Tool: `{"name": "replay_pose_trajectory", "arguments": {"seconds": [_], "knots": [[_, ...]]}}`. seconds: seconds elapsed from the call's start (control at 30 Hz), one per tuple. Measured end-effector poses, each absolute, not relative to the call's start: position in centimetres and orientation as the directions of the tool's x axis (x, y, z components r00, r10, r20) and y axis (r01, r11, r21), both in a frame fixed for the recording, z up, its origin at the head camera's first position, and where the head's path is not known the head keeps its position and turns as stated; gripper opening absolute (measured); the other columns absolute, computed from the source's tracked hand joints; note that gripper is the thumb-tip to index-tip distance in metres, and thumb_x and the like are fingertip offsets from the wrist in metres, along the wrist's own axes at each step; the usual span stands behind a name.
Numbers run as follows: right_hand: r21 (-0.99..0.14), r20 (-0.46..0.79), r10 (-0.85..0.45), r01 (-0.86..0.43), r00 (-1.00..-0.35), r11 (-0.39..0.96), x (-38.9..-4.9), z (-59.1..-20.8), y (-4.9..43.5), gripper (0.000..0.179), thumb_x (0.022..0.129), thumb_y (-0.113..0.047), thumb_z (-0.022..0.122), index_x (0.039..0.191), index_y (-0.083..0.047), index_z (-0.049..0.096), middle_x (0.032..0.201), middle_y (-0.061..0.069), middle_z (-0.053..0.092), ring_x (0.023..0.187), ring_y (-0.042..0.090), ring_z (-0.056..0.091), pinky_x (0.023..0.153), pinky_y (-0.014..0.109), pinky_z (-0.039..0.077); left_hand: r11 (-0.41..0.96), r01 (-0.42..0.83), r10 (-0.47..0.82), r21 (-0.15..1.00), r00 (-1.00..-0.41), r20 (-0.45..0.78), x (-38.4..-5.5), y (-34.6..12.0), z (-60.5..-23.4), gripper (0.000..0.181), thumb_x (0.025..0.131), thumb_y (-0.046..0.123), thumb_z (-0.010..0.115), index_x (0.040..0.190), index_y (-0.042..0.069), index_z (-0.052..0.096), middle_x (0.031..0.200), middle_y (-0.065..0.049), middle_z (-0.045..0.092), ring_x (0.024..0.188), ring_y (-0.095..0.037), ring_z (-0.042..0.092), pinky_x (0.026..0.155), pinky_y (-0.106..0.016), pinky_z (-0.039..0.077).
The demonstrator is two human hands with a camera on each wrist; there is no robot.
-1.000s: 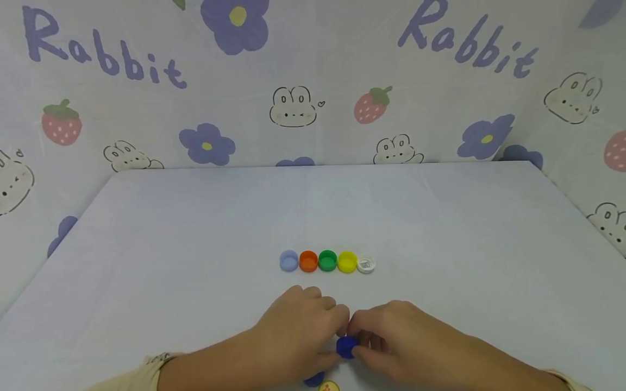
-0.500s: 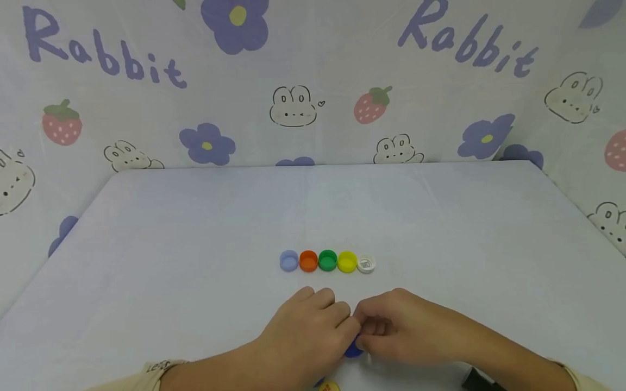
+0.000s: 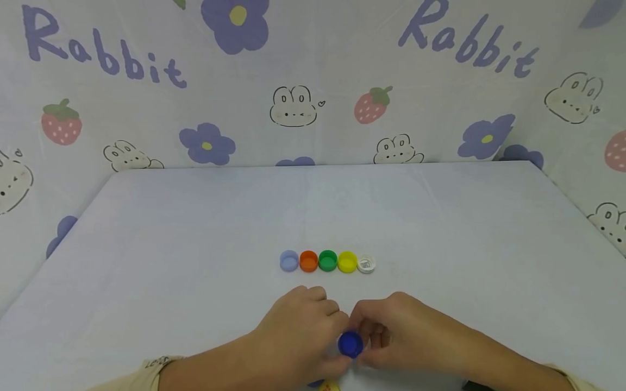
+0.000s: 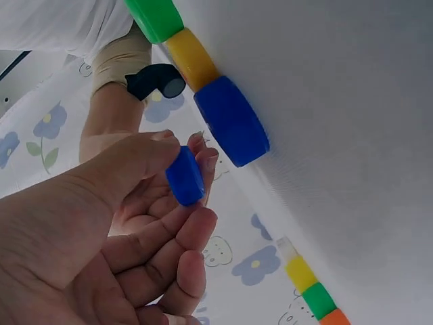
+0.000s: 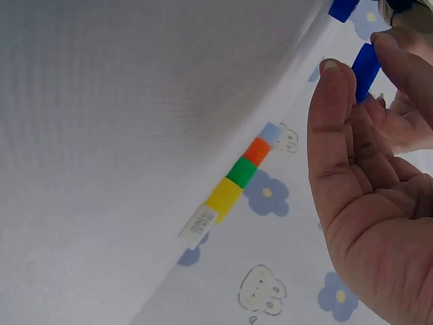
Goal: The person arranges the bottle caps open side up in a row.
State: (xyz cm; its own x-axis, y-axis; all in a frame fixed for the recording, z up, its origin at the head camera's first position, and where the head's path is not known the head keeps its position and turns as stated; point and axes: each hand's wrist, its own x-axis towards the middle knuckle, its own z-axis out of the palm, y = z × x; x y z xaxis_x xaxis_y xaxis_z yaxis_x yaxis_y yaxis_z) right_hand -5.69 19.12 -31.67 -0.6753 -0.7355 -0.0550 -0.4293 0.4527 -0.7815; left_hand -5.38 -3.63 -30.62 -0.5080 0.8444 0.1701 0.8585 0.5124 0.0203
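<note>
A small dark blue bottle cap (image 3: 350, 344) is held up between both hands near the table's front edge, its hollow side facing the head camera. My left hand (image 3: 305, 336) pinches it from the left with thumb and forefinger. From the other side my right hand (image 3: 406, 334) pinches the same cap, its remaining fingers curled inward. In the left wrist view the cap (image 4: 185, 177) appears edge-on between the fingertips of both hands. Below my left hand lie another blue cap (image 4: 232, 122) and a yellow cap (image 3: 329, 386) with red print, partly hidden in the head view.
Farther back, a touching row of caps runs left to right: pale blue (image 3: 289, 261), orange (image 3: 308, 262), green (image 3: 328, 260), yellow (image 3: 347, 262) and white (image 3: 365, 264). Another green cap (image 4: 155, 19) adjoins the near yellow one. A printed cloth wall (image 3: 332, 54) rises behind the white table (image 3: 195, 228).
The held blue cap has turned, and its hollow side now faces up toward the head camera. Half a second ago the fingers mostly covered it. Both hands shifted slightly; the row stayed put.
</note>
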Motion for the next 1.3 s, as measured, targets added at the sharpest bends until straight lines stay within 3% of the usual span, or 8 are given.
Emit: {"name": "replay_pose_trajectory", "arguments": {"seconds": [0.2, 0.47, 0.63, 0.9, 1.03, 1.3], "knots": [[-0.716, -0.028, -0.745, -0.507, -0.667, 0.48, -5.4, -31.6, 18.4, 0.017, 0.087, -0.015, 0.082, 0.101, -0.017, 0.072, 0.089, -0.019, 0.069, 0.071, -0.005, 0.058, 0.063, 0.02, 0.052, 0.579, 0.807, 0.811, 0.119, -0.584, 0.016, -5.6, -3.6, -30.4, 0.028, 0.088, 0.05, 0.075, 0.088, 0.022, 0.072, 0.069, 0.017, 0.054, 0.066, -0.003, 0.04, 0.06, -0.017, 0.032], [-0.681, -0.154, -0.743, -0.475, -0.651, 0.557, -7.1, -30.6, 16.4, 0.024, 0.089, -0.014, 0.081, 0.111, -0.018, 0.075, 0.086, -0.021, 0.066, 0.072, -0.001, 0.056, 0.066, 0.022, 0.051, 0.682, 0.695, 0.726, 0.228, -0.68, -0.1, -6.6, -4.5, -30.0, 0.028, 0.086, 0.049, 0.08, 0.086, 0.021, 0.073, 0.063, 0.018, 0.047, 0.064, -0.005, 0.044, 0.06, -0.021, 0.038], [-0.652, -0.161, -0.749, -0.5, -0.643, 0.57, -8.9, -30.2, 14.8, 0.028, 0.088, -0.008, 0.082, 0.114, -0.013, 0.075, 0.087, -0.018, 0.068, 0.074, 0.0, 0.059, 0.069, 0.021, 0.052, 0.723, 0.64, 0.672, 0.262, -0.739, -0.047, -7.6, -5.8, -30.0, 0.029, 0.083, 0.044, 0.084, 0.086, 0.017, 0.074, 0.066, 0.014, 0.056, 0.065, -0.006, 0.049, 0.059, -0.023, 0.042], [-0.546, -0.113, -0.741, -0.581, -0.662, 0.603, -11.5, -30.8, 12.2, 0.021, 0.083, -0.016, 0.087, 0.097, -0.006, 0.075, 0.07, -0.012, 0.064, 0.068, 0.002, 0.057, 0.066, 0.021, 0.05, 0.753, 0.588, 0.612, 0.296, -0.791, 0.014, -9.3, -8.0, -31.1, 0.024, 0.08, 0.034, 0.089, 0.087, 0.015, 0.077, 0.073, 0.011, 0.067, 0.071, -0.009, 0.058, 0.062, -0.025, 0.048], [-0.519, -0.093, -0.73, -0.593, -0.677, 0.616, -12.4, -31.1, 11.3, 0.019, 0.082, -0.017, 0.088, 0.091, -0.006, 0.075, 0.069, -0.011, 0.063, 0.066, 0.003, 0.056, 0.064, 0.022, 0.049, 0.754, 0.581, 0.601, 0.305, -0.798, 0.034, -10.0, -8.7, -31.4, 0.02, 0.08, 0.029, 0.089, 0.086, 0.015, 0.076, 0.075, 0.01, 0.068, 0.074, -0.01, 0.061, 0.065, -0.027, 0.049], [-0.461, -0.078, -0.712, -0.608, -0.697, 0.646, -13.2, -31.1, 9.9, 0.021, 0.08, -0.024, 0.09, 0.079, -0.01, 0.074, 0.065, -0.01, 0.061, 0.063, 0.006, 0.053, 0.057, 0.021, 0.044, 0.772, 0.516, 0.568, 0.371, -0.822, -0.039, -11.1, -9.8, -30.9, 0.018, 0.081, 0.022, 0.087, 0.092, 0.013, 0.077, 0.078, 0.009, 0.07, 0.078, -0.011, 0.064, 0.07, -0.029, 0.051]]}}
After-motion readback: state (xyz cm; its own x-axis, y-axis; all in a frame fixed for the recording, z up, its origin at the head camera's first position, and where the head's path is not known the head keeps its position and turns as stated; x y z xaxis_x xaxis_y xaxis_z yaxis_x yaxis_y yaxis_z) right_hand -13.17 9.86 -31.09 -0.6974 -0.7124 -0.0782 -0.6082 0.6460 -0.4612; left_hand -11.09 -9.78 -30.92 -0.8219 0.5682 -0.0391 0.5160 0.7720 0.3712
